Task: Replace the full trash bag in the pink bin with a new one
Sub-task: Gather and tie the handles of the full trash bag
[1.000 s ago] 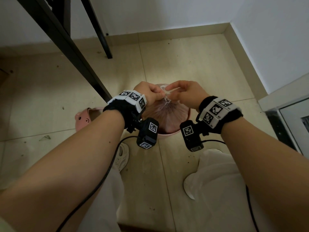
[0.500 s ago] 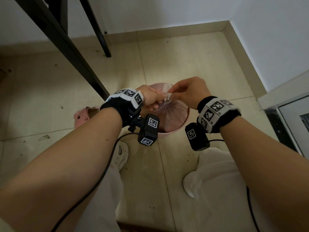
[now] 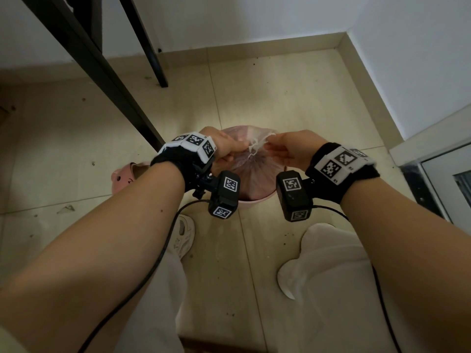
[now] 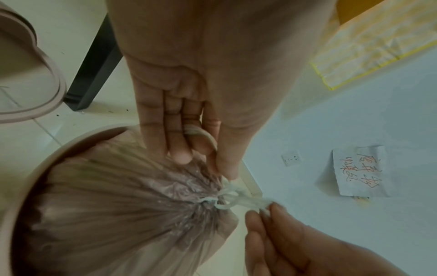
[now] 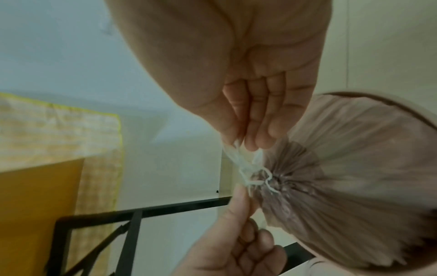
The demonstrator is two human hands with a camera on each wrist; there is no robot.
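Note:
The pink bin (image 3: 254, 200) (image 4: 30, 168) stands on the tiled floor between my feet. A translucent pinkish trash bag (image 3: 251, 169) (image 4: 118, 205) (image 5: 343, 186) fills it, its mouth gathered tight by a white drawstring (image 3: 254, 146) (image 4: 227, 198) (image 5: 250, 173). My left hand (image 3: 229, 149) (image 4: 205, 149) pinches one end of the drawstring, with a loop round a finger. My right hand (image 3: 280, 149) (image 5: 246, 138) pinches the other end of the string. Both hands sit just above the bag's gathered neck.
A black table leg (image 3: 107, 80) slants down close to the left of the bin, and a second leg (image 3: 150, 52) stands behind. The pink bin lid (image 3: 127, 174) (image 4: 30, 74) lies on the floor at the left. Walls form a corner behind; a white cabinet (image 3: 438, 169) stands at the right.
Both hands have dropped lower over the bag and drawn slightly apart, pulling the drawstring ends sideways. The bag's neck looks more tightly cinched.

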